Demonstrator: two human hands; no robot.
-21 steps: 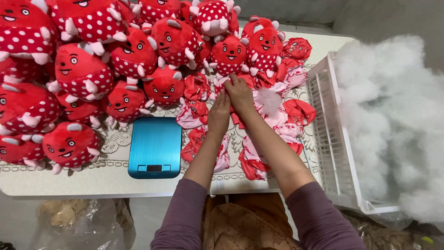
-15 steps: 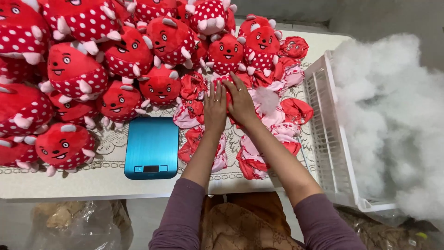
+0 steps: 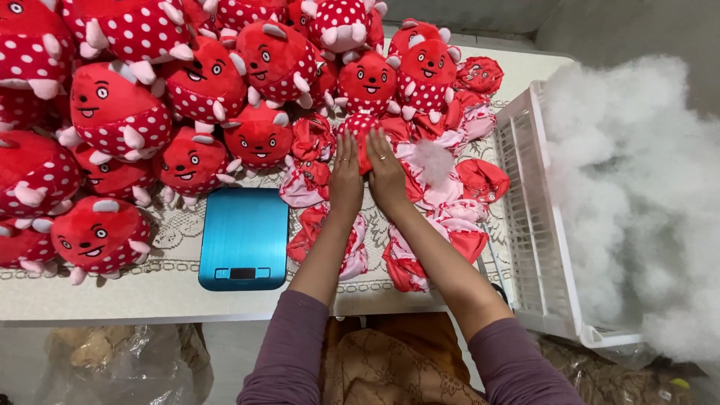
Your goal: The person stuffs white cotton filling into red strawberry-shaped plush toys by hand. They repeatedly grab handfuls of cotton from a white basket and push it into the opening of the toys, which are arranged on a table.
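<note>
Your left hand [image 3: 346, 174] and right hand [image 3: 385, 171] lie side by side, fingers closed around a small red dotted plush [image 3: 360, 129] between them, over the heap of unstuffed red skins [image 3: 442, 217] on the worktop [image 3: 112, 289]. A blue scale [image 3: 244, 236] sits just left of your forearms, and the white basket [image 3: 534, 225] of fluffy stuffing [image 3: 637, 195] stands to your right.

The round stuffed plush toys [image 3: 112, 112] are bright red with white polka dots, pale pink stubby limbs and black-eyed faces. The flat unstuffed toy skins [image 3: 442, 217] show red outside and pink-white lining. The flat rectangular kitchen scale [image 3: 244, 236] is metallic teal-blue. The slatted plastic basket [image 3: 529, 225] and loose fluffy fibre stuffing [image 3: 637, 187] are white; the sleeves [image 3: 289, 352] are mauve.
</note>
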